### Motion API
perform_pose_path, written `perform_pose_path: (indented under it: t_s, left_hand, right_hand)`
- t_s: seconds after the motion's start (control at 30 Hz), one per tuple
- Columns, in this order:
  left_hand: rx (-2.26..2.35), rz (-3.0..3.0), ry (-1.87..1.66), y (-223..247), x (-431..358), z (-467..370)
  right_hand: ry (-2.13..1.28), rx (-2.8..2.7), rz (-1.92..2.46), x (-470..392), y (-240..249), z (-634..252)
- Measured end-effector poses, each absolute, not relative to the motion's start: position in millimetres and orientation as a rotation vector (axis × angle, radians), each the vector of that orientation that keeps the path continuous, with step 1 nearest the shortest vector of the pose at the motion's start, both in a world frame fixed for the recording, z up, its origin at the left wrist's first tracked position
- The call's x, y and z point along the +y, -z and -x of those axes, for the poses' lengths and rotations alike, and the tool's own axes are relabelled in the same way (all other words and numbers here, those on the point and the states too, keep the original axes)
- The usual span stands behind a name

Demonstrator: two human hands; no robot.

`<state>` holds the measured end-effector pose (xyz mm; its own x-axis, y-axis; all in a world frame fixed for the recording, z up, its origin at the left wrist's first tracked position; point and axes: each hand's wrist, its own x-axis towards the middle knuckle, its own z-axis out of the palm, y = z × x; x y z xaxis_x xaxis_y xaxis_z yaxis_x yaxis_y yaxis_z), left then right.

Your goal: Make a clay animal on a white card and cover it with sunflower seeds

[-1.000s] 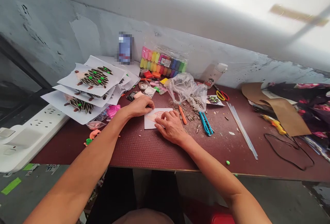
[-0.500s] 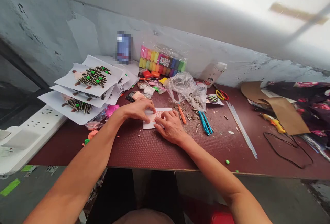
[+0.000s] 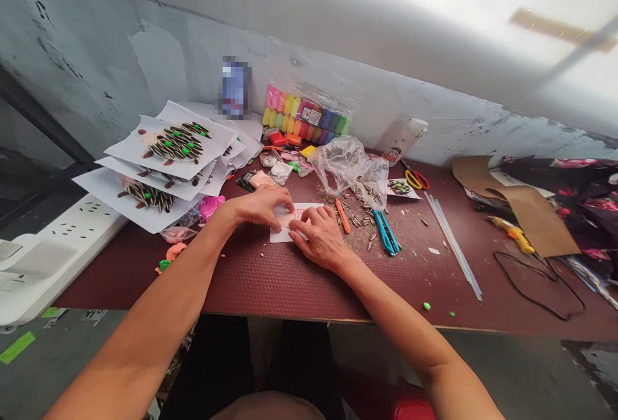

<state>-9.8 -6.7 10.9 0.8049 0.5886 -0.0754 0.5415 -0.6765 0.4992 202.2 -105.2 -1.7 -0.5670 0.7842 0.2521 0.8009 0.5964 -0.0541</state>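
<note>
A small sheet of white paper (image 3: 279, 238) lies on the maroon table in front of me, bearing a flat piece of pale pink clay (image 3: 288, 219) with a dotted, textured surface. My left hand (image 3: 264, 205) curves its thumb and fingers around the clay's left edge. From the right, my right hand (image 3: 322, 239) has its bent fingers and thumb closed at the clay, covering part of it. Both sets of fingertips meet close together there, so the exact grip is partly hidden. An orange pen-like tool (image 3: 342, 216) and a blue utility knife (image 3: 385, 233) lie right of my right hand.
Stacked paper sheets (image 3: 116, 162) with seed-covered hedgehogs stand left, above a power strip (image 3: 72, 233). Behind are a multicoloured clay pack (image 3: 309, 114), a plastic bag of seeds (image 3: 342, 162) and a white bottle (image 3: 405, 140). Scissors (image 3: 416, 179), glue sticks (image 3: 454, 246) and a glue gun (image 3: 514, 234) lie right.
The view has shifted very slightly. Both hands stay at the pink clay in nearly the same pose, and the things on the table keep their places.
</note>
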Motion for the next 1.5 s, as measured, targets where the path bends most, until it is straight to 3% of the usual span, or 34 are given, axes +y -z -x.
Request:
perform_pose_path:
  t_s: [1.5]
  left_hand:
    - [0.855,-2.516,-0.057,-17.3,-10.4,8.6]
  right_hand:
    - [0.033,-2.598,1.204,-111.7,2.4,-195.8]
